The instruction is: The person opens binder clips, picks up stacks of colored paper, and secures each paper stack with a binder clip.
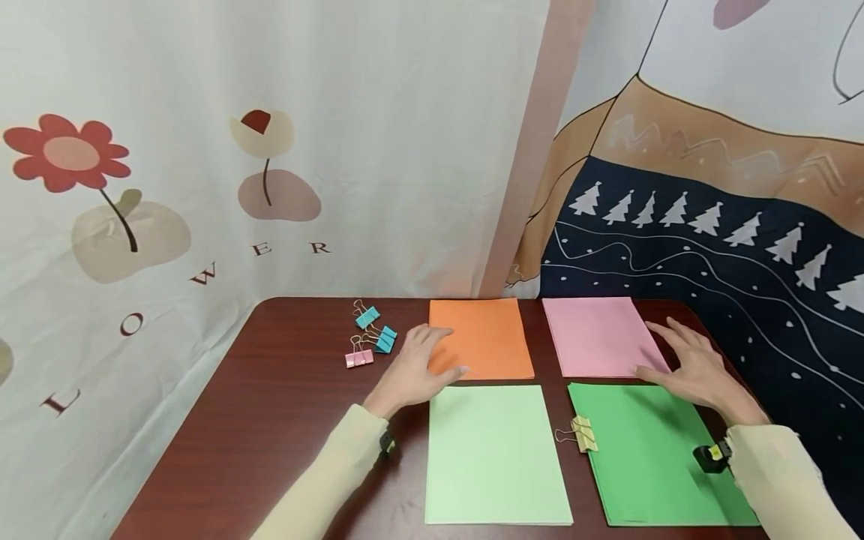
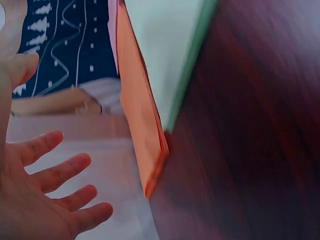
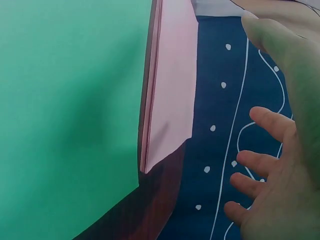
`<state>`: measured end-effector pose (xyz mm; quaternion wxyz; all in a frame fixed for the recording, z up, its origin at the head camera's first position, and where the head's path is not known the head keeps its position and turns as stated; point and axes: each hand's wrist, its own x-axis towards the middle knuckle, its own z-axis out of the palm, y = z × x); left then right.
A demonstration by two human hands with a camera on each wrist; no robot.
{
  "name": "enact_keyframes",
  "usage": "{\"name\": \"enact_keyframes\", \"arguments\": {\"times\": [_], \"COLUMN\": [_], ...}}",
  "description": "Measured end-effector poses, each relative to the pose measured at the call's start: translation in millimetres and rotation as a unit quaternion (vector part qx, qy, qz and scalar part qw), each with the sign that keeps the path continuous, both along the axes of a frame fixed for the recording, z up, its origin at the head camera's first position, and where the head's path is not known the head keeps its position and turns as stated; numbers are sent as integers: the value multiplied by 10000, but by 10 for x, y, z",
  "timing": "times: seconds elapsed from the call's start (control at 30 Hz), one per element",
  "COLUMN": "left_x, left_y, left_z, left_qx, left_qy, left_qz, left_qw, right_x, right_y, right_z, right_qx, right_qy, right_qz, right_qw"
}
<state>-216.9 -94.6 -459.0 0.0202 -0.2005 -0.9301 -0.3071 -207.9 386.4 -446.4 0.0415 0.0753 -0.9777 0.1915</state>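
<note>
My left hand (image 1: 420, 369) hovers with spread fingers over the left edge of the orange paper stack (image 1: 484, 337). In the left wrist view its fingers hold nothing. My right hand (image 1: 695, 367), fingers also apart, is by the right edge of the pink paper stack (image 1: 594, 336) and above the far edge of the green stack (image 1: 664, 457). Nothing is in its grasp in the right wrist view. A yellow binder clip (image 1: 584, 434) grips the green stack's left edge. The pale green paper stack (image 1: 496, 457) lies in front of the orange one.
Two blue binder clips (image 1: 385, 340) and a pink binder clip (image 1: 359, 358) lie at the back left of the dark wooden table (image 1: 270, 442). A white printed curtain (image 1: 391, 150) hangs behind, and a navy patterned cloth (image 1: 648, 247) lines the right side.
</note>
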Motion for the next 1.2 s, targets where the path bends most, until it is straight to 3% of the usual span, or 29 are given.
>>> {"name": "enact_keyframes", "arguments": {"times": [0.27, 0.7, 0.97, 1.2], "left_x": [-95, -143, -179, -168], "left_y": [-386, -980, -1237, -1324], "left_z": [2, -67, -131, -150], "left_qx": [60, 233, 441, 503], "left_qy": [23, 20, -18, -428], "left_qz": [365, 940, 1383, 1582], "left_qw": [9993, 9953, 9894, 9852], "right_x": [-109, -384, -523, -595], "right_y": [-41, -100, -93, -80], "right_z": [39, -32, -115, -181], "right_qx": [-102, -142, -172, -183], "right_qy": [-316, -697, -962, -1146], "right_qz": [92, 120, 101, 123], "right_qw": [9994, 9974, 9952, 9932]}}
